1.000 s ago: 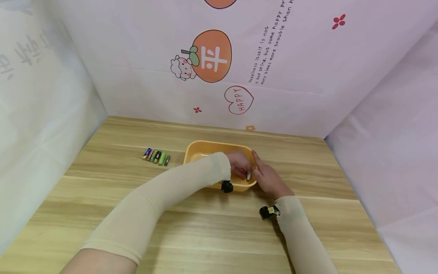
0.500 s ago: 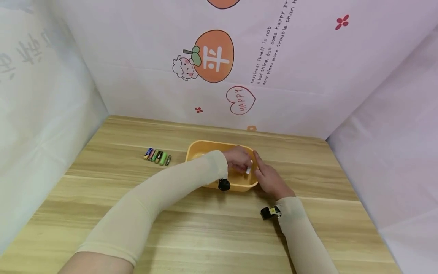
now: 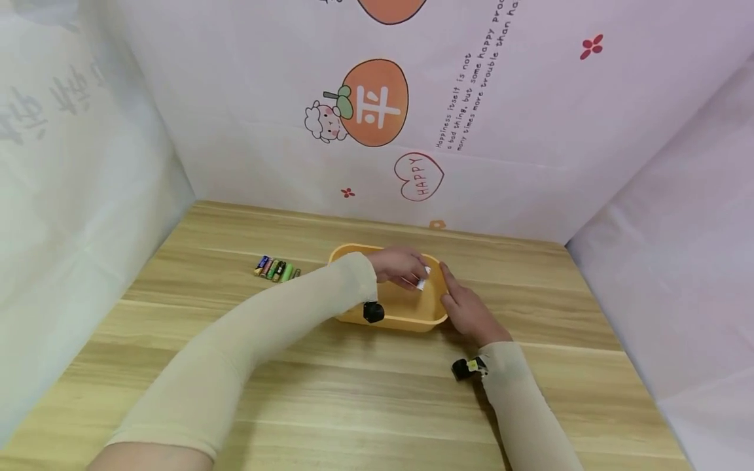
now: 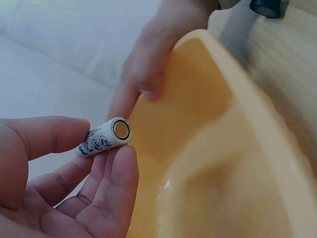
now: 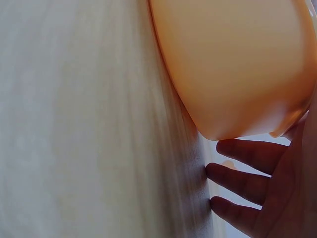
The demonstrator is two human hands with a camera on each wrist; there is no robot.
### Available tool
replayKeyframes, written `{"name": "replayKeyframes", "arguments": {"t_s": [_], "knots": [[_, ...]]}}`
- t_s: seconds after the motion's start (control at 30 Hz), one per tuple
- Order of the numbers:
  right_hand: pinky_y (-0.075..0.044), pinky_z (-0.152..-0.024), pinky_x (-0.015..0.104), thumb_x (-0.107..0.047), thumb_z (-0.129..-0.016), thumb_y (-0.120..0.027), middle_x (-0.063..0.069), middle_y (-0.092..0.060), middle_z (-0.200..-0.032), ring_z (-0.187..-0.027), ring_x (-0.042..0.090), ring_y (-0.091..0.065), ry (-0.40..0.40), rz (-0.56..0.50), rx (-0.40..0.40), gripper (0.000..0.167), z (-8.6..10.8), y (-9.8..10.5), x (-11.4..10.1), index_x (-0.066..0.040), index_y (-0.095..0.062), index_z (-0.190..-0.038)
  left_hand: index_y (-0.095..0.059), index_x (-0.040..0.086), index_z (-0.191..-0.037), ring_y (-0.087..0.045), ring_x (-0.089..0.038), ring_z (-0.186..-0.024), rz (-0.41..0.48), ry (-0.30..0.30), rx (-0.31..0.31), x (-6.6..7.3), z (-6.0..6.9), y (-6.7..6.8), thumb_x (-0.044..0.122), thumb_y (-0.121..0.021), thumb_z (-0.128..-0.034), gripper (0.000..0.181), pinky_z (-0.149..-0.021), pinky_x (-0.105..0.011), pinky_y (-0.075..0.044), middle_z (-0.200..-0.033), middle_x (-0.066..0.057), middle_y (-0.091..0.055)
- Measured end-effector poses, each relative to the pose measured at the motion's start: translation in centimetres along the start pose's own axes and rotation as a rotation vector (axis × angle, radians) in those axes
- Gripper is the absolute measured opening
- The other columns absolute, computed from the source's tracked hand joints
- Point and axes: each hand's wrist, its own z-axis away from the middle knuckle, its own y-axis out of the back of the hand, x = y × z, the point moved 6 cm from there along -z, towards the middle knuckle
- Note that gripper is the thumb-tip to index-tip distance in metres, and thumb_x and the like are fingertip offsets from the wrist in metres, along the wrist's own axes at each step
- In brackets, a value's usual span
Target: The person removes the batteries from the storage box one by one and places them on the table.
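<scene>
My left hand is over the yellow plastic basin. Between its thumb and fingers it pinches a white cylindrical battery, tilted, with one end facing the left wrist camera. At the basin's right end, my right hand holds the rim, the thumb tip lapping over to the inside. From the right wrist view, several of its fingers stretch out spread beside the basin's outer wall. The left sleeve hides part of the basin's left side.
A row of several colored batteries lies on the wooden table left of the basin; the left sleeve partly covers its right end. Printed white cloth walls enclose the table at the back and sides.
My left hand has lifted the white battery from low in the basin and shifted slightly left and up. The right hand stays at the rim. The head view has tilted a little.
</scene>
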Motion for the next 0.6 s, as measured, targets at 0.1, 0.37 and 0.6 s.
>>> {"name": "replayKeyframes", "arguments": {"t_s": [0.1,0.37,0.6], "knots": [[-0.036,-0.105,0.056,-0.019,-0.102,-0.036,0.025,-0.045,-0.142,-0.123,0.043,-0.048,-0.003,0.000,0.005,0.062,0.1,0.1,0.0,-0.016,-0.008,-0.158,-0.047,-0.009,-0.133,-0.065,-0.023,-0.082,0.030,-0.011,-0.014,0.4,0.7,0.8,0.003,-0.059,-0.0949,0.041,-0.094,-0.047,-0.050,-0.122,-0.029,-0.057],[-0.034,-0.107,0.056,-0.019,-0.103,-0.034,0.022,-0.041,-0.146,-0.127,0.042,-0.045,0.014,-0.001,0.013,0.062,0.1,-0.1,0.3,-0.017,-0.006,-0.158,-0.043,-0.008,-0.139,-0.058,-0.039,-0.111,0.063,-0.058,0.003,0.8,3.0,3.4,0.001,-0.060,-0.0937,0.049,-0.099,-0.048,-0.046,-0.132,-0.032,-0.049],[-0.036,-0.105,0.056,-0.020,-0.102,-0.033,0.023,-0.042,-0.145,-0.124,0.043,-0.047,0.026,-0.003,0.017,0.061,0.0,0.0,0.2,-0.014,-0.008,-0.158,-0.047,-0.007,-0.136,-0.064,-0.030,-0.096,0.103,-0.065,0.072,1.0,4.9,6.5,0.002,-0.060,-0.0949,0.044,-0.099,-0.050,-0.046,-0.131,-0.030,-0.051]]}}
